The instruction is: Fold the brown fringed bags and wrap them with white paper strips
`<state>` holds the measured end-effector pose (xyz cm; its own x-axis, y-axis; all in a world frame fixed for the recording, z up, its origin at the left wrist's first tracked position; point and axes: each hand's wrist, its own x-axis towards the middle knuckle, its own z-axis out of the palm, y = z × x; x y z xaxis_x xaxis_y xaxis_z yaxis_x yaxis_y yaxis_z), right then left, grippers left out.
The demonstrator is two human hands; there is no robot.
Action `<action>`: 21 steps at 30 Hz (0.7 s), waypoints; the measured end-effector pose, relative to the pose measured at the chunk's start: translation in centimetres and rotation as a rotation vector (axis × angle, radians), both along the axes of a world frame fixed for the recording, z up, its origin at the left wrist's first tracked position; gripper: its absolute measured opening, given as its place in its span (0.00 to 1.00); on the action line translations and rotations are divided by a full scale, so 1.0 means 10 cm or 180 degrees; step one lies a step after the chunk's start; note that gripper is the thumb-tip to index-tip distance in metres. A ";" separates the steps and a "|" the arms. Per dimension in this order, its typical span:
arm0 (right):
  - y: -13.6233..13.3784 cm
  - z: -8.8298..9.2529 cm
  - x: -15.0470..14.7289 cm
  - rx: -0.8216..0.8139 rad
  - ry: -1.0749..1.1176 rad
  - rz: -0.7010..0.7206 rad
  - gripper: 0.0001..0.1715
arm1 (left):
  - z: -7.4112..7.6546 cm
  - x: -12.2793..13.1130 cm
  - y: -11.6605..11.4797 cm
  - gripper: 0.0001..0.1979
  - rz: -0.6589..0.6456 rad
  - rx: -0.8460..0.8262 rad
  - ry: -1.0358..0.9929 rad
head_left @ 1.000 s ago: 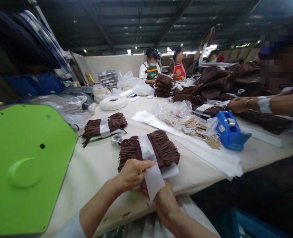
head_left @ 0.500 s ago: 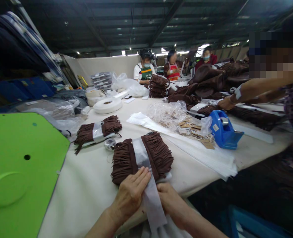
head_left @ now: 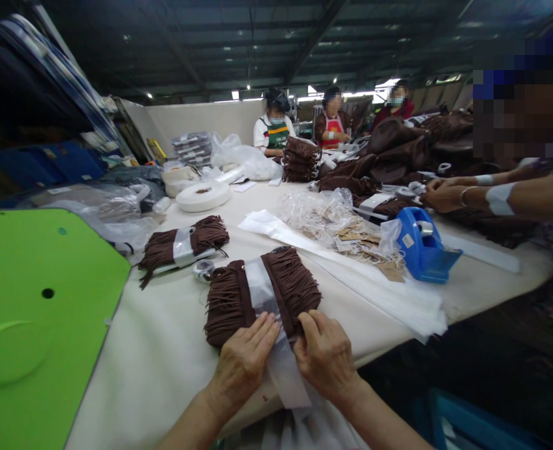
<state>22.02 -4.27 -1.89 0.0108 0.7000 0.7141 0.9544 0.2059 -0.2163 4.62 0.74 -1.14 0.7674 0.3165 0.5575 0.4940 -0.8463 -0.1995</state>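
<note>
My left hand [head_left: 244,359] and right hand [head_left: 327,350] are apart, at the near edge of the dark brown, soft, fringed bundle [head_left: 289,289]. It lies between eleven and twelve o'clock from them on the flat cream bench [head_left: 159,337], its long way running about eight to two. My left hand presses flat on the long, cloudy-white strip [head_left: 260,284]. My right fingers are bent; I can't tell what they pinch.

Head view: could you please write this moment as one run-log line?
left hand: on white strip across brown fringed bundle | right hand: at bundle's near edge | blue tape dispenser: farther right
</note>
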 end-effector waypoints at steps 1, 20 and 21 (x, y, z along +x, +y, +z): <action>0.02 0.01 0.01 0.0022 -0.0065 0.0002 0.16 | 0.00 0.00 0.00 0.20 0.0005 0.0001 0.0006; -0.04 0.03 0.53 -0.0135 0.0046 0.0330 0.17 | -0.03 0.02 -0.04 0.20 0.0076 0.0030 -0.0156; -0.06 0.02 0.44 -0.0161 0.0040 0.0535 0.18 | -0.03 0.02 -0.04 0.20 0.0087 0.0026 -0.0169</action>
